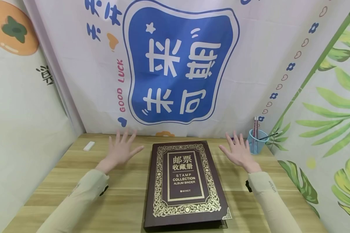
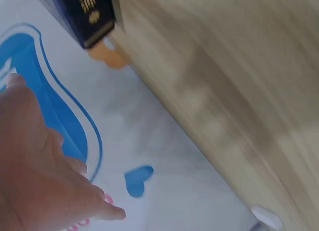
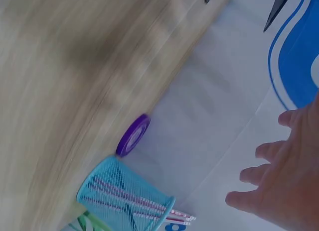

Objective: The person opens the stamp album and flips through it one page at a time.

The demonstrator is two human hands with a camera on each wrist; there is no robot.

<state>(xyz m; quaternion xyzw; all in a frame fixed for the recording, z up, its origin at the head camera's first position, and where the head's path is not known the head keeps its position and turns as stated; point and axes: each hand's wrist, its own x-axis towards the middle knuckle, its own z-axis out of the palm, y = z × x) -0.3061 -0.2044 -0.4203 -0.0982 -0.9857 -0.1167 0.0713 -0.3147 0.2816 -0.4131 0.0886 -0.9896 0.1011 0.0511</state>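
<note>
A dark maroon stamp album (image 1: 180,184) with gold ornament lies closed on the wooden table (image 1: 125,197), its cover facing up. To its left, my left hand (image 1: 119,151) is held with fingers spread, touching nothing. My right hand (image 1: 239,153) is spread in the same way on the album's other side and holds nothing. In the left wrist view part of the album (image 2: 87,14) shows at the top, with the left hand (image 2: 45,166) at the lower left. The right wrist view has the right hand (image 3: 291,176) at its right edge, fingers apart.
A blue mesh pen cup (image 1: 256,142) with pencils stands at the back right, beside a purple roll (image 3: 133,135). A small white block (image 1: 88,146) lies at the back left. A printed cloth (image 1: 99,97) hangs behind the table's back edge.
</note>
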